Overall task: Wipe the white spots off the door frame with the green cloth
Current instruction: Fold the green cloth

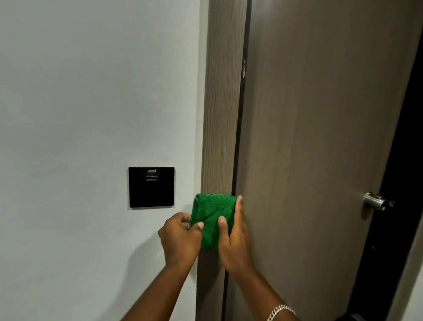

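Door frame (222, 108), one green cloth (211, 218), two hands: left hand (179, 240), right hand (235, 245)

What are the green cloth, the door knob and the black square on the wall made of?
The cloth looks like soft woven fabric, perhaps microfibre: it shows a ribbed weave and folds in the hands. The knob seems to be brushed metal, silvery with a dull shine. The square looks like glossy plastic or glass; I cannot tell which.

left hand (180, 240): fingers pinched, arm raised | right hand (234, 245): thumb pressing, fingers extended upward
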### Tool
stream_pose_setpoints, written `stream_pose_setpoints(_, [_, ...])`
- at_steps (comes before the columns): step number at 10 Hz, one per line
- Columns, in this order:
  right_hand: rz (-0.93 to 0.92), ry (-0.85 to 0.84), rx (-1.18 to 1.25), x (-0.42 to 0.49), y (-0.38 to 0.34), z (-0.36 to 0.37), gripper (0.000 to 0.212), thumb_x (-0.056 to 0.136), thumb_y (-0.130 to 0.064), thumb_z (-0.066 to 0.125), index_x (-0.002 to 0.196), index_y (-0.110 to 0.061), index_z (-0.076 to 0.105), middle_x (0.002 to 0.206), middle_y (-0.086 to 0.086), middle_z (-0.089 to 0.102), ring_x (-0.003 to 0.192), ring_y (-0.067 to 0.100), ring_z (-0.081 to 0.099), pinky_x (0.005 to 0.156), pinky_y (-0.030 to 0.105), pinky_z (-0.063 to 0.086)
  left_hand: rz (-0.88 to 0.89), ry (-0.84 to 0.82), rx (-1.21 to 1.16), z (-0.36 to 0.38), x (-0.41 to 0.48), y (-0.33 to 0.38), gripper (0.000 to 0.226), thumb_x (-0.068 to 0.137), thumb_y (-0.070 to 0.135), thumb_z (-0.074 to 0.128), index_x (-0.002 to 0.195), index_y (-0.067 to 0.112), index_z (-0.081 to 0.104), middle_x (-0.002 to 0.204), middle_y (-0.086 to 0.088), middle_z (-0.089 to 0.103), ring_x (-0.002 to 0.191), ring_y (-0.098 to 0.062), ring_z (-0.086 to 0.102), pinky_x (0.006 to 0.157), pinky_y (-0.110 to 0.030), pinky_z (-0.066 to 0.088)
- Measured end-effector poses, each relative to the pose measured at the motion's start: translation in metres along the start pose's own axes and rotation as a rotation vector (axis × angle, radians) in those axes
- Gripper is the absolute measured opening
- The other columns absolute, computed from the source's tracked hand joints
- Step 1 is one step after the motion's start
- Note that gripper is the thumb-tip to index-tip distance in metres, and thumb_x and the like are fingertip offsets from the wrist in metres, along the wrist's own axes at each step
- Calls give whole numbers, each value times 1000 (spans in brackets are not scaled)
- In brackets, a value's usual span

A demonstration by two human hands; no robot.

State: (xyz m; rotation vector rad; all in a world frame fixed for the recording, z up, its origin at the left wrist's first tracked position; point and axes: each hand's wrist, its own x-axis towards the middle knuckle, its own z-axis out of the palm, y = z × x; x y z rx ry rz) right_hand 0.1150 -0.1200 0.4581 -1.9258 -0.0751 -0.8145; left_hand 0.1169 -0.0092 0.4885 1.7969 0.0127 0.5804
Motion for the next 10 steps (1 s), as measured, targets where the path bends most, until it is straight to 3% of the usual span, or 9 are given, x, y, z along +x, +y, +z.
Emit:
stream_pose_setpoints(1, [211, 120, 60, -54, 21, -2, 52, 98, -30, 48, 147, -24, 31, 142, 4, 52, 127, 20, 52, 103, 39, 48, -171, -118, -108, -5, -33, -32, 31, 78, 6, 77, 65, 29, 62, 66, 3, 67, 66, -12, 67, 72, -32, 60])
stream_pose_setpoints(2, [293, 155, 81, -88, 34, -2, 47, 94, -21, 55, 139, -22, 42, 132, 4, 59, 118, 22, 58, 97, 36, 50, -272, -173, -154, -9, -59, -61, 26, 79, 4, 76, 69, 26, 67, 72, -1, 72, 72, -18, 72, 76, -35, 61])
stream_pose_setpoints(4, [469, -53, -53, -175, 84, 0, 47, 88, -8, 57, 133, -16, 47, 124, 8, 63, 111, 24, 60, 97, 39, 50, -512, -195, -46, -11, -140, -147, 10, 79, 5, 76, 86, 14, 75, 72, -1, 72, 70, -16, 71, 70, -26, 60])
stream_pose_setpoints(5, [591, -177, -161, -229, 140, 14, 45, 87, -7, 58, 131, -16, 49, 121, 10, 65, 108, 26, 62, 95, 37, 51, -600, -212, 107, 3, -193, -215, 14, 78, 4, 73, 83, 17, 77, 60, 14, 66, 59, 0, 63, 53, -4, 48])
stream_pose_setpoints(6, [731, -223, -234, -282, 202, 31, 46, 86, -6, 60, 130, -14, 48, 118, 14, 66, 108, 30, 62, 91, 33, 49, -682, -322, 243, 19, -231, -282, 30, 76, 4, 65, 63, 31, 67, 59, 14, 64, 62, -11, 65, 53, -14, 50])
stream_pose_setpoints(7, [828, -251, -283, -321, 248, 41, 45, 84, -7, 63, 127, -15, 52, 116, 13, 68, 107, 31, 62, 86, 28, 46, -744, -364, 314, 33, -259, -331, 28, 75, 0, 59, 72, 25, 71, 64, 7, 67, 72, -21, 68, 55, -21, 48])
stream_pose_setpoints(8, [869, -300, -320, -358, 300, 51, 41, 79, -6, 69, 119, -14, 61, 110, 12, 71, 102, 30, 65, 86, 27, 47, -817, -397, 379, 49, -292, -381, 31, 78, -4, 54, 95, 11, 75, 86, -10, 74, 85, -27, 67, 67, -23, 47])
stream_pose_setpoints(10, [867, -365, -358, -383, 339, 57, 41, 79, -6, 68, 120, -12, 62, 109, 12, 72, 100, 29, 67, 87, 26, 48, -860, -453, 352, 49, -307, -411, 38, 84, -4, 52, 114, 13, 69, 97, -3, 71, 93, -20, 64, 75, -22, 45])
